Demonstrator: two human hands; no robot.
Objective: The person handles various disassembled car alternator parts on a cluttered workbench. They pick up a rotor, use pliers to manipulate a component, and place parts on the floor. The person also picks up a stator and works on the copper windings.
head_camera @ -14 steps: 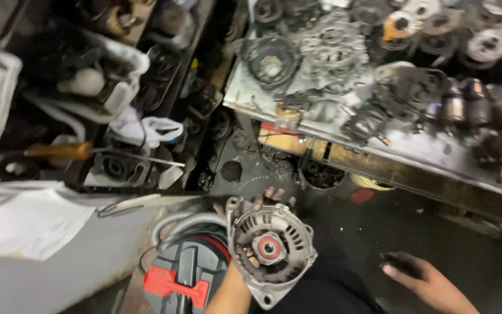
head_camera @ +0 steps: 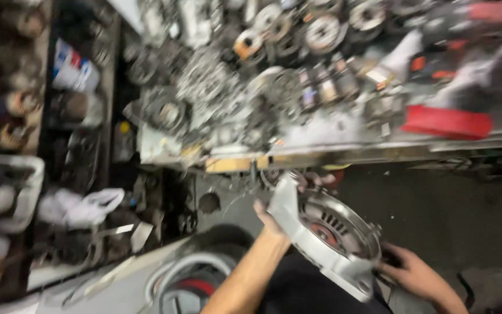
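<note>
Both hands grip one grey alternator housing (head_camera: 329,235), left hand (head_camera: 271,224) at its nine o'clock edge, right hand (head_camera: 411,273) at four, fingers wrapped on its rim.

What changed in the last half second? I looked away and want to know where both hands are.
The right hand came in from the side and now touches the lower edge of the round metal motor housing. The housing tilted and sits farther right and higher in view. The left hand keeps its grip on the upper edge. The cluttered parts bench looks unchanged, though the view is blurred.
</note>
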